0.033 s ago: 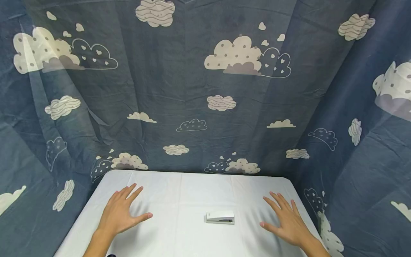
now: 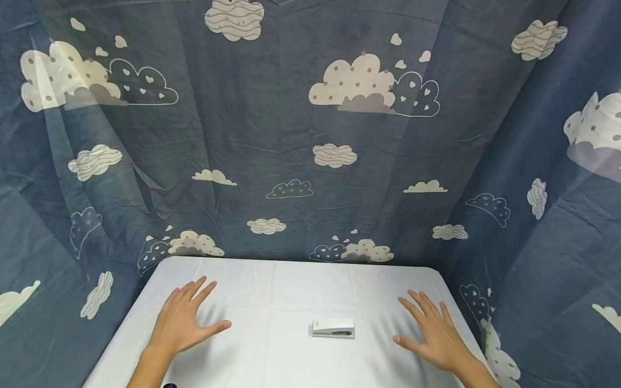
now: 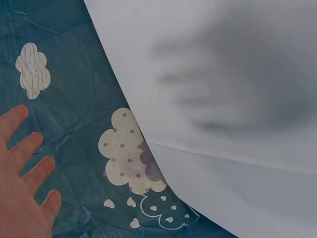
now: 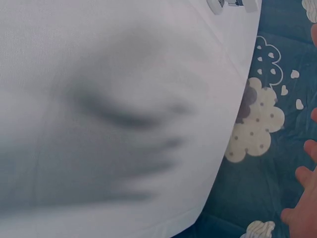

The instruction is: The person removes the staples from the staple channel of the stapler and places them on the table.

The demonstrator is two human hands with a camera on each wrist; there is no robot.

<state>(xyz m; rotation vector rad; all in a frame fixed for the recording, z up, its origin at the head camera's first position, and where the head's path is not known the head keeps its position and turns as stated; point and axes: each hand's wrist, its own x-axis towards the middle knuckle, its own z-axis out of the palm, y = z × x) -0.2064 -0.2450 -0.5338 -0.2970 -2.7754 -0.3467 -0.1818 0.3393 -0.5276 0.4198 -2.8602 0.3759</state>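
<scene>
On the white table point(image 2: 291, 291) lies a white stapler point(image 2: 333, 325), right of the middle, its long side facing the head camera. My left hand point(image 2: 178, 327) hovers over the table's left part, fingers spread and thumb pointing toward the stapler. Over the right part hovers my right hand point(image 2: 433, 335), also with spread fingers, apart from the stapler. Neither hand holds anything. Fingers of the left hand point(image 3: 25, 168) show at the left edge of the left wrist view. In the right wrist view, the right hand point(image 4: 304, 198) shows only partly, and a cut-off white object point(image 4: 233, 5) appears at the top.
A dark blue curtain point(image 2: 242, 129) with cloud prints hangs behind the table and along both sides. At the bottom edge of the head view, a small dark round thing point(image 2: 170, 386) is mostly cut off beside the left forearm. Both hands cast soft shadows on the tabletop.
</scene>
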